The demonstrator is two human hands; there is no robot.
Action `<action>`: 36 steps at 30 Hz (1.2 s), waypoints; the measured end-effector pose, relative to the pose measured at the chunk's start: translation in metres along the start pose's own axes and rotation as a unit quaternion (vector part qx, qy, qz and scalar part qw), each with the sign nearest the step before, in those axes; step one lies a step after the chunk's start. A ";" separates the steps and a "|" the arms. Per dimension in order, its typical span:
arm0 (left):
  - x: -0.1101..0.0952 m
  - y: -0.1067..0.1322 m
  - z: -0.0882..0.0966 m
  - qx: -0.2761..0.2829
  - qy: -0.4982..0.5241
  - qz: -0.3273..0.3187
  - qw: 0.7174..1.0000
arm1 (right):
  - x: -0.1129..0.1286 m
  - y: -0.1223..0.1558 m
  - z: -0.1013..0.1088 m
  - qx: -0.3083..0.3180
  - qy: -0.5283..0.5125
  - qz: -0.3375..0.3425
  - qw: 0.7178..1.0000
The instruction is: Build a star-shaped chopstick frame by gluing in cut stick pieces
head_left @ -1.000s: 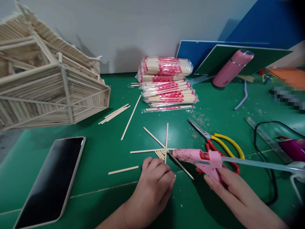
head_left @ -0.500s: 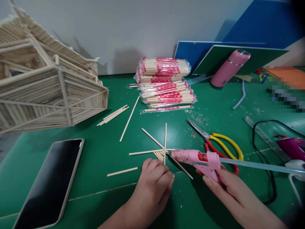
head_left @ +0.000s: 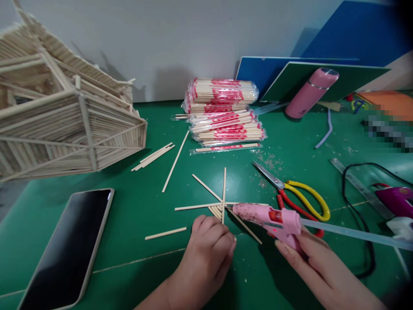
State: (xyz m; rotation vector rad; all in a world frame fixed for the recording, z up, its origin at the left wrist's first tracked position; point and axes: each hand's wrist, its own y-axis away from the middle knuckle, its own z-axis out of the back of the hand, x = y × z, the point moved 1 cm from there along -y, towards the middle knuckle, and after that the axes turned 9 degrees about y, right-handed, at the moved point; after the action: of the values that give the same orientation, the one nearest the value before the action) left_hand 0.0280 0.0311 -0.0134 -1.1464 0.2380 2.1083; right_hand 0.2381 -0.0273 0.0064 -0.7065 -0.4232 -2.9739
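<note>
- Since the earlier frame, your right hand (head_left: 314, 262) had dipped the rear of the pink glue gun (head_left: 250, 212) slightly.
- Your right fingers gripped its handle; its nozzle pointed toward nine o'clock, at the crossed sticks (head_left: 224, 185).
- Those lay on the worktop (head_left: 129, 215), at twelve o'clock from your left hand (head_left: 213, 247).
- Your left fingers curled over their near ends; I could not tell whether they gripped.

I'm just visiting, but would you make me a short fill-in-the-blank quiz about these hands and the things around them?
The right hand holds a glue gun whose body is ____.
In the picture, the phone lies to the ____ of the left hand.
The scissors have one yellow handle and one ____ handle.
The table is coloured ____.

Missing words: pink; left; red; green.
</note>
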 end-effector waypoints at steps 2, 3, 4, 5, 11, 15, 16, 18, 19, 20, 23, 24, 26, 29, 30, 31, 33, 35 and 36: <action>0.001 0.000 0.000 0.003 -0.001 0.002 1.000 | 0.000 0.000 -0.001 0.002 -0.003 0.000 1.000; 0.001 0.000 0.000 0.005 -0.002 0.003 1.000 | 0.000 0.000 -0.001 0.004 -0.004 0.000 1.000; 0.001 0.000 0.000 0.006 -0.003 0.004 1.000 | 0.000 0.001 -0.001 0.005 -0.006 -0.001 1.000; 0.001 0.000 0.000 0.006 -0.004 0.005 1.000 | -0.001 0.001 -0.002 0.004 -0.007 -0.001 1.000; 0.001 0.000 -0.001 0.010 -0.002 0.004 1.000 | 0.000 0.000 -0.001 0.003 0.000 0.003 1.000; 0.001 0.001 -0.001 0.007 -0.002 0.003 1.000 | 0.003 -0.002 0.002 -0.012 0.010 0.015 1.000; 0.001 0.001 -0.001 0.007 -0.002 0.002 1.000 | 0.003 -0.002 0.002 -0.019 0.015 0.016 1.000; 0.002 0.001 -0.001 0.010 -0.003 0.004 1.000 | 0.003 -0.002 0.002 -0.028 0.024 0.013 0.999; 0.002 0.000 -0.001 0.011 -0.003 0.005 1.000 | 0.002 -0.002 0.001 -0.031 0.027 0.011 0.999; 0.002 0.000 -0.001 0.012 -0.003 0.006 1.000 | 0.002 -0.002 0.001 -0.033 0.029 0.010 0.999; 0.001 0.000 -0.001 0.011 -0.001 0.004 1.000 | 0.001 -0.001 0.000 -0.031 0.028 0.008 0.999; 0.001 0.000 -0.001 0.009 0.000 0.003 1.000 | 0.001 -0.001 0.000 -0.027 0.024 0.008 0.999; 0.001 0.001 -0.001 0.008 0.000 0.003 1.000 | 0.002 -0.001 0.000 -0.016 0.012 0.007 1.000; 0.002 0.001 -0.001 0.010 -0.002 0.007 1.000 | 0.002 0.000 0.001 0.001 -0.002 0.006 1.000; 0.002 0.001 -0.001 0.010 -0.003 0.007 1.000 | 0.002 0.000 0.001 0.005 -0.004 0.006 1.000; 0.002 0.001 -0.001 0.009 -0.004 0.008 1.000 | 0.002 0.000 0.001 0.009 -0.006 0.006 1.000; 0.001 0.001 -0.001 0.009 -0.005 0.010 1.000 | 0.002 0.000 0.001 0.010 -0.008 0.008 1.000; 0.001 0.001 -0.001 0.011 -0.007 0.011 1.000 | 0.002 -0.001 0.001 0.000 -0.007 0.011 1.000; 0.001 0.001 -0.001 0.011 -0.008 0.010 1.000 | 0.003 -0.001 0.001 -0.006 -0.005 0.013 1.000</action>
State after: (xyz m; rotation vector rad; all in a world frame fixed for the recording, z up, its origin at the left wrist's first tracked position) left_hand 0.0274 0.0303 -0.0150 -1.1191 0.2667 2.1263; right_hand 0.2359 -0.0260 0.0086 -0.7217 -0.3925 -2.9525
